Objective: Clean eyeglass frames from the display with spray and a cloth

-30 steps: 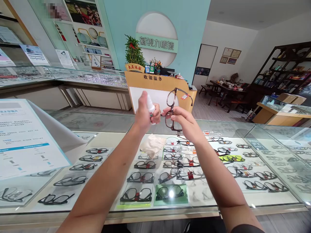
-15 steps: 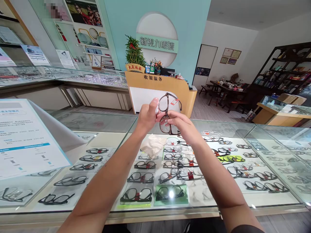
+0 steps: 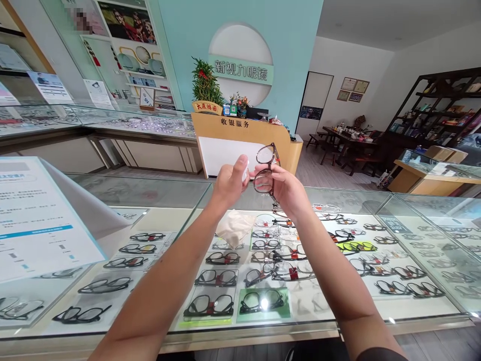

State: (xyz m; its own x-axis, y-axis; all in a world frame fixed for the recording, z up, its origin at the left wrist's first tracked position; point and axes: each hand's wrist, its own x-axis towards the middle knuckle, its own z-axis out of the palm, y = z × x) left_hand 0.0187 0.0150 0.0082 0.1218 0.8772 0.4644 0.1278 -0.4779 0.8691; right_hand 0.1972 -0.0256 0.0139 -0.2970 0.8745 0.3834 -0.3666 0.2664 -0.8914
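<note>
My right hand (image 3: 288, 189) is closed on a pair of dark-framed eyeglasses (image 3: 265, 154), held on edge above the glass display counter with one lens over the other. A red-marked tag shows behind the upper lens. Just left of the glasses, my left hand (image 3: 230, 183) is closed with its thumb raised, around a small white object (image 3: 245, 173) mostly hidden by the fingers; its kind does not show. Small pale specks appear at the lower lens. Below my hands, a crumpled cream cloth (image 3: 235, 228) lies on the counter.
Rows of eyeglasses (image 3: 216, 277) sit inside the glass counter (image 3: 169, 220) under my arms. A white printed sign (image 3: 45, 220) stands on the left. Beyond are a wooden reception desk (image 3: 289, 145) with a plant (image 3: 206, 85), and another glass counter (image 3: 150, 123).
My right hand has turned the eyeglasses and shifted them slightly right, so the lenses face more toward my left hand. The left hand stays closed nearby. The view has tilted slightly.
</note>
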